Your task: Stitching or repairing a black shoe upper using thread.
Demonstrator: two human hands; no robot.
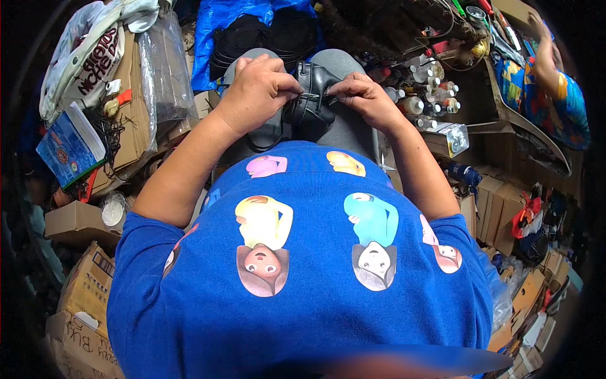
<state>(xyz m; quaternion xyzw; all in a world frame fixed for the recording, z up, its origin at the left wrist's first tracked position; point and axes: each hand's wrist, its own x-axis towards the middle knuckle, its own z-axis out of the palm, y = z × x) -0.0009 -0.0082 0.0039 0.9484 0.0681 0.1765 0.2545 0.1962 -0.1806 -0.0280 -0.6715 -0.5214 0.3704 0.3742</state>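
A black leather shoe [319, 81] rests on my lap between my grey-clad knees, with a thin lace across its top. My left hand [262, 82] is pinched at the shoe's left side, thumb and forefinger together on the lace. From the right, my right hand [365, 96] pinches at the shoe's other side, by the lace's other end; the lace in its fingertips is hard to make out. Another dark, shoe-like item [266, 134] lies on my lap beneath my left wrist, partly hidden.
Beyond my knees, black shoe-like pieces [265, 38] sit on a blue plastic sheet [208, 25]. Several small bottles [424, 95] stand to the right. Another person's arm [546, 66] shows at far right. Cardboard [136, 114] and a blue book [71, 145] are left.
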